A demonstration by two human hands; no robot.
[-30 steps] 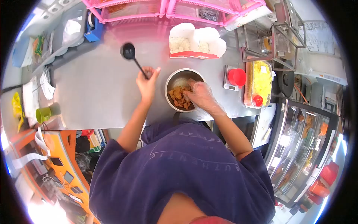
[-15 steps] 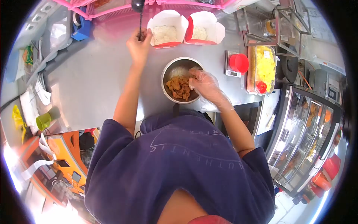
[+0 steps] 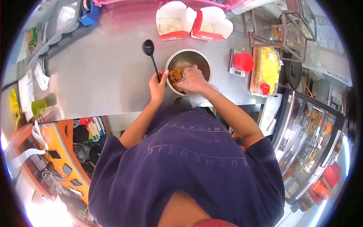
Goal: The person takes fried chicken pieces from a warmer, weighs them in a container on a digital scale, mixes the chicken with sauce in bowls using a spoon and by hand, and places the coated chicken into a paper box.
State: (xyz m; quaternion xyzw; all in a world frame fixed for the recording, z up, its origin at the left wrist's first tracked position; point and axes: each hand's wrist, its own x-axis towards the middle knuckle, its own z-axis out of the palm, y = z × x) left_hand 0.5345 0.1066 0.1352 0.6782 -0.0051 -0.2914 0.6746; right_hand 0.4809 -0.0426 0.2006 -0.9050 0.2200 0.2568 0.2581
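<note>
My left hand (image 3: 158, 84) is closed around the handle of a black ladle (image 3: 148, 48), whose round head points away from me. That hand touches the left rim of a metal bowl (image 3: 208, 63). Inside the bowl, brown sauced pieces of food (image 3: 175, 74), which look like fried meat, are gathered at the left. My right hand (image 3: 192, 80), in a clear plastic glove, reaches into the bowl with curled fingers against these pieces; its fingertips are partly hidden. Beyond the bowl stand two open red-and-white cartons, the left carton (image 3: 174, 37) and the right carton (image 3: 211, 36), both with rice inside.
Right of the bowl, a red cup (image 3: 243, 62) sits on a small scale (image 3: 236, 72). Beside it is a clear tub of yellow food (image 3: 267, 68). A metal rack (image 3: 281, 45) and a glass display case (image 3: 308, 140) stand at right, a blue tape dispenser (image 3: 89, 15) at upper left.
My left hand has come back towards me with the ladle, from beside the left carton to the bowl's rim. My right hand has moved left, onto the food, which is now bunched at the left.
</note>
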